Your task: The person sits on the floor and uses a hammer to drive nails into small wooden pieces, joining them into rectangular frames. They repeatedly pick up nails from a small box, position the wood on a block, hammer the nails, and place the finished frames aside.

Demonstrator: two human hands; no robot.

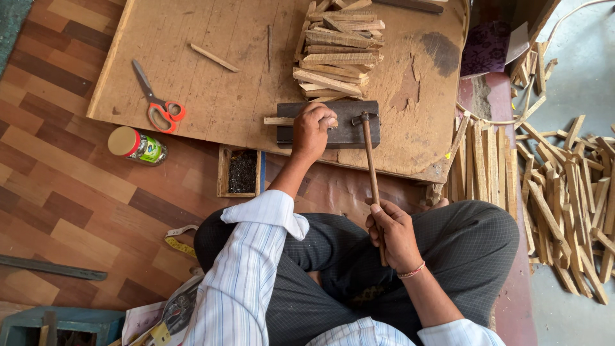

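Head view, looking straight down over my crossed legs: my left hand (312, 128) is curled down over a thin pale wooden strip (279, 120), pinning it flat on a dark rectangular metal block (349, 131) that sits on the low plywood board (211, 96). My right hand (392, 234) is wrapped tight around the long wooden handle of a small hammer (370, 160), whose metal head rests on the block just beside the left fingers. Behind the block I see a stack of cut wooden strips (336, 54). Orange-handled scissors (159, 102) lie well to the left on the board. A small open wooden box of dark nails (242, 172) sits just below the board's edge.
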